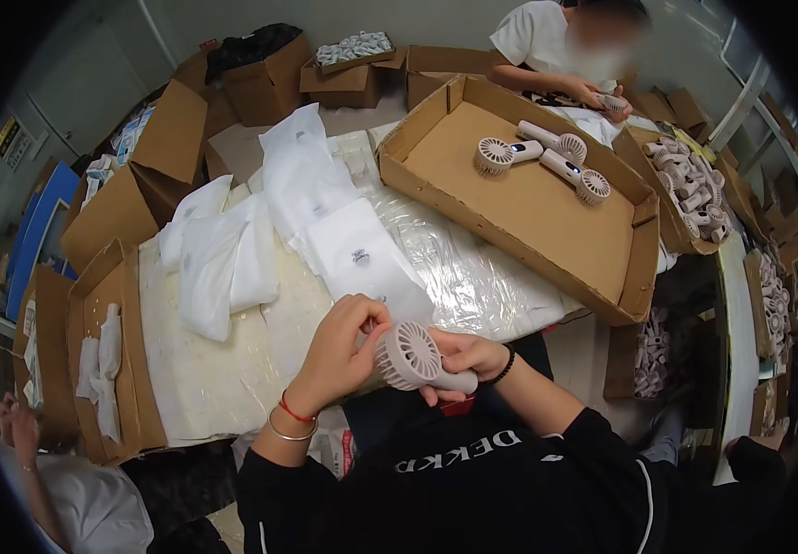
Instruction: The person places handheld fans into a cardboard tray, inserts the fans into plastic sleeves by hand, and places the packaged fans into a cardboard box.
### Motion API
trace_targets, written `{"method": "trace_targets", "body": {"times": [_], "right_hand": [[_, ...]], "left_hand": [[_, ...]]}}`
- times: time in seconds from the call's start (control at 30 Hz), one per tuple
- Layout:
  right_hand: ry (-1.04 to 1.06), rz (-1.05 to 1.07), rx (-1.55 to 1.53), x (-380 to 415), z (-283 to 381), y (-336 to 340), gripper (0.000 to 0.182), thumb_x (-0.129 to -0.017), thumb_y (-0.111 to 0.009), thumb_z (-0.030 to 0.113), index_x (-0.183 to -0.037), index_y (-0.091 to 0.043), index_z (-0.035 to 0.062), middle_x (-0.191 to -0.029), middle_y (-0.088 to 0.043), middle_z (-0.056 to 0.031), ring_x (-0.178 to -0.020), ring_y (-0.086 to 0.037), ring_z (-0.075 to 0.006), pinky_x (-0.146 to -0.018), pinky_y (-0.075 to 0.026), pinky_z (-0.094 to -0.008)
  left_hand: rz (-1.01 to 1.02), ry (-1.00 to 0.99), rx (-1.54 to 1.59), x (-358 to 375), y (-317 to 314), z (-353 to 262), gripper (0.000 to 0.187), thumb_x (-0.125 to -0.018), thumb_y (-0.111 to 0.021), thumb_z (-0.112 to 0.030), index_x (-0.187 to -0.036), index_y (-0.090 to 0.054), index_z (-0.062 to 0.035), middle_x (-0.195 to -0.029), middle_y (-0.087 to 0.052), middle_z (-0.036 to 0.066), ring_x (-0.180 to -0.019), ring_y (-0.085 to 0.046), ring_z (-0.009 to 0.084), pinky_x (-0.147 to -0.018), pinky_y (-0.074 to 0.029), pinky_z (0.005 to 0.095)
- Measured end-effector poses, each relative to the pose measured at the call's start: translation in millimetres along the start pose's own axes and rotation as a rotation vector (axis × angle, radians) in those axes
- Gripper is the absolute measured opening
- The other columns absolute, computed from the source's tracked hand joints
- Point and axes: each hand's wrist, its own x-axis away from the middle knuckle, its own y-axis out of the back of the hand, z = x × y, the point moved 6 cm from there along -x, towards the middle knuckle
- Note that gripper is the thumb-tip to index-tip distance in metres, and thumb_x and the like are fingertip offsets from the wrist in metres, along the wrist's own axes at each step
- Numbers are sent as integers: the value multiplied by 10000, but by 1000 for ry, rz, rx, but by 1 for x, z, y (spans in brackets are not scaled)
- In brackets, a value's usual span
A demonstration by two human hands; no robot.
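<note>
A pale handheld fan [410,355] is in front of my body, its round grille turned upward. My right hand [469,356] is closed around its handle, the thumb near the base of the head. At the left rim of the grille is my left hand [342,340], its fingers curled in a pinch; whatever is between them, if anything, is hidden. Just beyond my hands lies a stack of white translucent bags [362,254] with small dark prints.
A shallow cardboard tray [473,198] holds several handheld fans [560,166]. Left of the table, another carton [145,388] contains wrapped fans [103,355]. More white pouches [223,263] lie on the plastic-covered table [196,388]. Across, a person [546,55] holds a fan; another person's hand shows lower left.
</note>
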Motion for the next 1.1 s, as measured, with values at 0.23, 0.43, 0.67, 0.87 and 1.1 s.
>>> {"method": "trace_targets", "body": {"times": [0.23, 0.43, 0.67, 0.87, 1.1], "right_hand": [[212, -336, -135, 5, 9, -6, 431, -974, -385, 352, -1362, -279, 195, -870, -548, -131, -551, -524, -161, -482, -436, -243], [430, -320, -404, 0, 2, -9, 619, -959, -198, 546, -1218, -419, 30, -942, -544, -112, -681, -530, -188, -578, -455, -287], [344, -797, 209, 15, 53, -14, 521, -1010, -221, 357, -1426, -160, 50, -1317, -417, -115, -1205, -421, -193, -1031, -318, -306], [95, -480, 917, 8, 69, -28, 521, -994, -286, 395, -1360, -308, 24, -1305, -414, -165, -1181, -436, -224, -995, -349, -320], [-237, -768, 1754, 12, 198, -12, 278, -902, -505, 192, -1147, -556, 70, -860, -635, -127, -771, -609, -264, -732, -483, -348]], "left_hand": [[-78, -102, -46, 8, -1, -16, 102, -762, -611, -7, -820, -528, -23, -755, -516, 98, -672, -481, 241, -629, -403, 337], [-172, -471, -480, 6, -35, -39, 123, -742, -624, -66, -829, -540, -46, -717, -478, 65, -653, -476, 231, -579, -388, 346], [21, -609, -538, 28, -74, -57, 243, -755, -660, -184, -929, -546, -61, -842, -507, 54, -697, -507, 198, -581, -401, 332], [-226, -290, -172, 22, -53, -36, 674, -612, -822, -290, -1158, -479, -95, -1222, -433, 148, -1030, -529, 318, -844, -469, 369], [-624, -195, -248, 32, 59, -6, 366, -620, -725, -11, -931, -543, -77, -1037, -515, 89, -1024, -486, 261, -910, -372, 366]]}}
